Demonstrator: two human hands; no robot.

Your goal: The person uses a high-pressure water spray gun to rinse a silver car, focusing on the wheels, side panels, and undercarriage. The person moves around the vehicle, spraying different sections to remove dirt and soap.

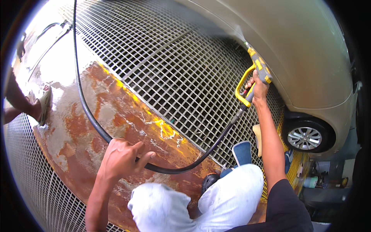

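Note:
My right hand (261, 88) grips a yellow and grey pressure-washer spray gun (259, 65) by its handle. A fan of spray (240, 33) leaves the nozzle beside the lower body panel of a beige car (301, 58). The black high-pressure hose (185, 168) runs from the gun's base and sags across to my left hand (124, 158). My left fingers are wrapped around the hose, which then curves up past the top left of the view.
Metal grating (162, 69) lies under the car's side, next to a wet, rusty steel plate (95, 121) with worn yellow paint. Another person's sandaled foot (43, 105) is at the left. The car's wheel (305, 138) stands at right, near blue mats (243, 153).

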